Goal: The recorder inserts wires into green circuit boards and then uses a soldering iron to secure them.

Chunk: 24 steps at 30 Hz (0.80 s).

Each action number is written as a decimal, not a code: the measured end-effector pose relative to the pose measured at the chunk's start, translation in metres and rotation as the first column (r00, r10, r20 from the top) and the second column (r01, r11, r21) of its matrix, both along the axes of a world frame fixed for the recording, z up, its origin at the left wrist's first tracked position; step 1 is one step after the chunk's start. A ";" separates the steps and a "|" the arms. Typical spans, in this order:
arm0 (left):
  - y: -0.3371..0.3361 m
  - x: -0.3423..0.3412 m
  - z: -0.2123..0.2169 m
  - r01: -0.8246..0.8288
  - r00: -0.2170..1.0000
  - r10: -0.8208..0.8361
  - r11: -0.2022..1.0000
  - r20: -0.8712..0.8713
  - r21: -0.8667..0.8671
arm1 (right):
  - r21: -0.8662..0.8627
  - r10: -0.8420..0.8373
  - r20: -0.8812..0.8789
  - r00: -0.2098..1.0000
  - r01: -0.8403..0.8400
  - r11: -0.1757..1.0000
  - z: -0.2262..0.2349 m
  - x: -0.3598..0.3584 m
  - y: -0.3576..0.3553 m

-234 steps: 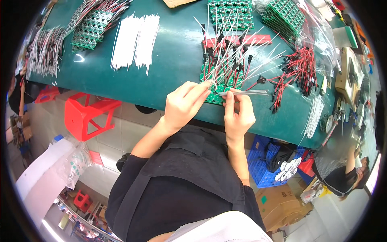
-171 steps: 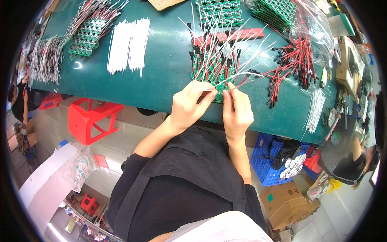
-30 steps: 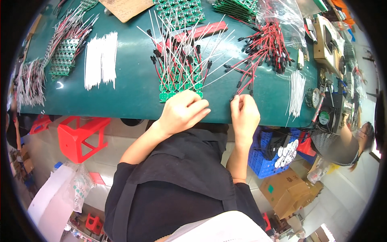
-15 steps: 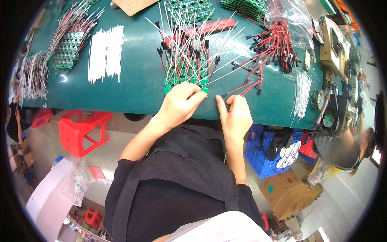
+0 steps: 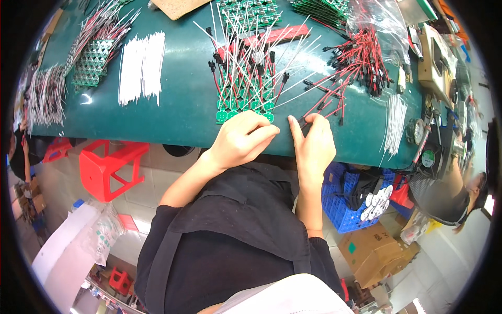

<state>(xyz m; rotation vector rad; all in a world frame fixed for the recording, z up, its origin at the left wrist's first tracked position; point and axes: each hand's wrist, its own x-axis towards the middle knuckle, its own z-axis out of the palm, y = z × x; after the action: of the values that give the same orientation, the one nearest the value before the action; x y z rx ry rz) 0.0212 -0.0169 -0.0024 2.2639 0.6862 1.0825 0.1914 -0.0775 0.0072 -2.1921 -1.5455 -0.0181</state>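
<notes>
Green work mat (image 5: 178, 104) strewn w/ wire bundles. Left hand (image 5: 241, 138) loosely curled, fingertips on near edge of the green circuit board panel (image 5: 244, 91), which sits mid-mat, bristling w/ leads. Right hand (image 5: 314, 144) pinches a red-black lead's (image 5: 327, 107) connector end, just right of panel. Vs 0.5 s ago: right hand moved slightly right; left unchanged.

My right hand (image 5: 312, 144) has moved away from the green wired circuit board panel (image 5: 244, 97) toward the loose red-black wire (image 5: 320, 108).
</notes>
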 end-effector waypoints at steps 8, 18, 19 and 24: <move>-0.002 0.003 0.002 -0.022 0.998 0.022 1.000 0.051 0.008 | -0.114 0.113 -0.530 0.841 -0.203 0.973 0.045 -0.008 -0.023; -0.016 -0.012 0.004 0.206 0.873 0.257 0.576 0.415 -0.791 | 0.137 0.308 -0.757 0.576 -0.321 0.937 0.021 -0.009 -0.020; -0.017 -0.012 0.004 0.203 0.873 0.258 0.578 0.413 -0.790 | 0.172 0.328 -0.768 0.550 -0.316 0.933 0.016 -0.013 -0.021; -0.017 -0.008 0.007 0.123 0.941 0.160 0.659 0.298 -0.742 | 0.253 0.386 -0.635 0.669 -0.292 0.922 0.003 -0.015 -0.016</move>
<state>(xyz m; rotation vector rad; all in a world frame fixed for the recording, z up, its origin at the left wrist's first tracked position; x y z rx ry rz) 0.0136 -0.0342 0.0051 1.3049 0.8173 0.9187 0.1767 -0.0935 0.0106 -1.4949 -1.4168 0.7075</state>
